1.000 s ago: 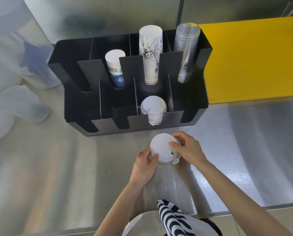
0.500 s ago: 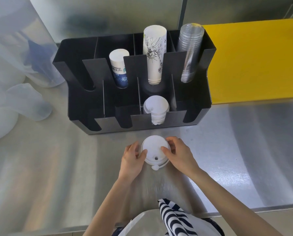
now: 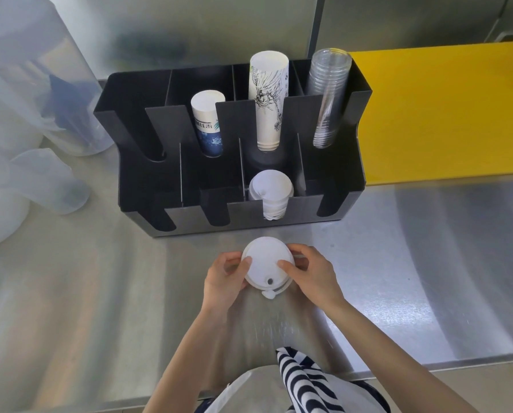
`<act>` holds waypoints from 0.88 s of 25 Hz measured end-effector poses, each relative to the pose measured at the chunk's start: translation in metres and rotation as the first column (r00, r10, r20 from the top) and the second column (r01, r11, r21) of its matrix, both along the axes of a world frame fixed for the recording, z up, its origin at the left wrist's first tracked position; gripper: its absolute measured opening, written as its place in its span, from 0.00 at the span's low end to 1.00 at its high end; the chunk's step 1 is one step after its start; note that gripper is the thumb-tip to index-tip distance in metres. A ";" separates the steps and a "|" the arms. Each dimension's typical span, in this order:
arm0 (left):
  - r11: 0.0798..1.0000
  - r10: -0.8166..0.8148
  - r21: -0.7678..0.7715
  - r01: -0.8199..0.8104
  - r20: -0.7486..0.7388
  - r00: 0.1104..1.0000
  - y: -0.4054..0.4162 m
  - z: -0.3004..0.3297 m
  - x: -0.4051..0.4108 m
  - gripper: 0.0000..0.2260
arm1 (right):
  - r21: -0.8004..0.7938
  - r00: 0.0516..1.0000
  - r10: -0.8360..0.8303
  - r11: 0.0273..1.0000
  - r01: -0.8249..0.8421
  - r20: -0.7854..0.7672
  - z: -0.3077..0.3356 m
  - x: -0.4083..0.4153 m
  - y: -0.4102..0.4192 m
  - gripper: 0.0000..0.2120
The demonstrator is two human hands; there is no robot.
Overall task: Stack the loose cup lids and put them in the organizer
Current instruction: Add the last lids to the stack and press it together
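A stack of white cup lids (image 3: 266,265) sits just above the steel counter, in front of the black organizer (image 3: 136,162). My left hand (image 3: 224,280) grips the stack's left edge and my right hand (image 3: 313,275) grips its right edge, thumbs resting on the top lid. The top lid's sip hole and tab point toward me. Another pile of white lids (image 3: 271,190) stands in the organizer's front row, third slot from the left. How many lids I hold is hidden.
The organizer's back row holds a short blue-print paper cup stack (image 3: 208,123), a tall paper cup stack (image 3: 268,99) and clear plastic cups (image 3: 328,96). Translucent containers (image 3: 37,84) stand at the left. A yellow board (image 3: 445,114) lies at the right.
The lid stack has turned in my hands, so its tab now points toward me instead of to the right. Both hands have shifted around its rim.
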State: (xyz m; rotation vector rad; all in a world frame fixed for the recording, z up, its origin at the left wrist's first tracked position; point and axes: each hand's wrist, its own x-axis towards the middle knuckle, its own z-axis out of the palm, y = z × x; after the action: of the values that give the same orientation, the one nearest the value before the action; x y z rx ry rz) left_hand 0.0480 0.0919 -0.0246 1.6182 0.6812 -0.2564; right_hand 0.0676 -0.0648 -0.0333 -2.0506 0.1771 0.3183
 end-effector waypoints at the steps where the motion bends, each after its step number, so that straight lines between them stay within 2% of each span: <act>1: 0.999 0.018 -0.045 -0.018 -0.001 1.000 0.001 0.001 0.000 0.03 | 0.012 1.000 0.001 1.000 -0.001 0.012 0.002 0.000 0.000 0.16; 4: 0.989 0.032 -0.145 -0.036 -0.026 0.999 0.004 0.007 0.000 0.07 | 0.042 1.000 0.021 0.999 -0.021 -0.001 0.009 0.002 0.000 0.15; 6: 0.988 0.033 -0.151 -0.037 -0.031 0.999 0.009 0.009 0.000 0.08 | 0.054 0.999 0.042 0.998 -0.041 -0.030 0.015 0.002 0.001 0.17; 9: 0.982 0.074 -0.170 -0.077 -0.024 0.997 0.015 0.009 0.000 0.11 | 0.162 0.981 0.065 0.986 -0.035 -0.185 0.017 -0.005 0.004 0.21; 12: 0.985 0.076 -0.155 -0.075 0.004 0.997 0.019 0.011 -0.002 0.13 | 0.215 0.933 0.195 0.968 -0.132 -0.302 0.014 -0.023 0.010 0.13; 14: 0.986 0.070 -0.154 -0.065 0.024 0.997 0.020 0.015 -0.004 0.13 | 0.251 0.927 0.227 0.956 -0.153 -0.299 0.013 -0.033 0.015 0.08; 19: 0.997 -0.039 0.069 0.032 0.099 0.994 0.021 0.018 -0.016 0.11 | 0.314 0.954 0.135 0.948 -0.046 -0.268 0.018 -0.044 0.022 0.09; 22: 0.972 -0.172 0.190 0.136 0.186 0.967 0.020 0.021 -0.022 0.16 | 0.308 0.961 0.097 0.951 -0.013 -0.259 0.017 -0.049 0.024 0.10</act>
State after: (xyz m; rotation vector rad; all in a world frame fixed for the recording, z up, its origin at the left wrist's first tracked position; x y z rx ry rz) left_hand 0.0262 0.1124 -0.0036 1.8412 0.4318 -0.1449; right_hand 0.0189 -0.0403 -0.0160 -1.7035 0.2230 0.6247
